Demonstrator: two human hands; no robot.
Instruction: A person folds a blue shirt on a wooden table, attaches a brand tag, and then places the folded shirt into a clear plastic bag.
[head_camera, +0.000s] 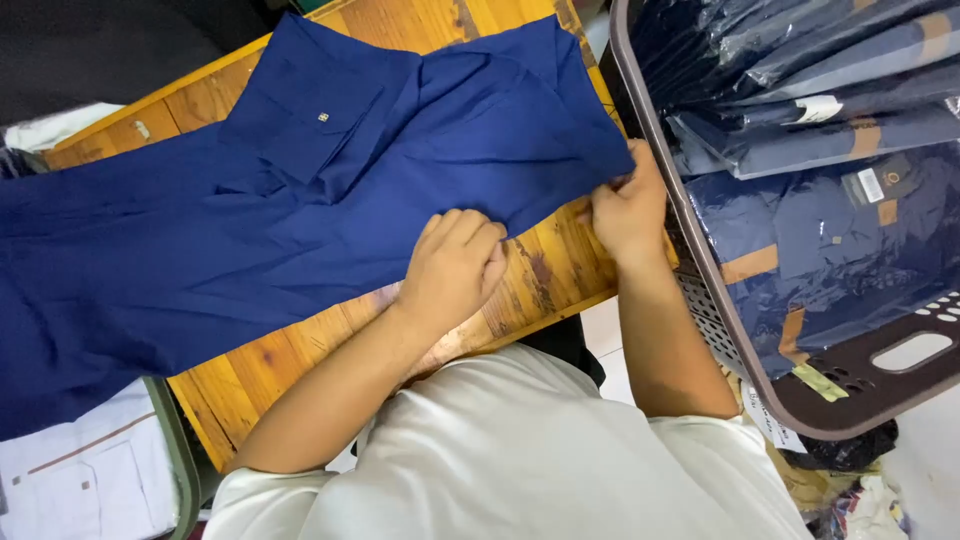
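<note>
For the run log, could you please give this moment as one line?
left hand: pressing shirt | right hand: pinching shirt edge | table | basket: bagged shirts

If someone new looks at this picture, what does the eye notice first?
A large dark blue shirt lies spread across the wooden table, filling the left and centre. The left hand presses its lower edge while the right hand pinches its corner. At right, a brown basket holds bagged blue shirts.

Both hands (455, 265) (625, 210) on blue shirt (300, 200), wooden table (540, 270)
</note>
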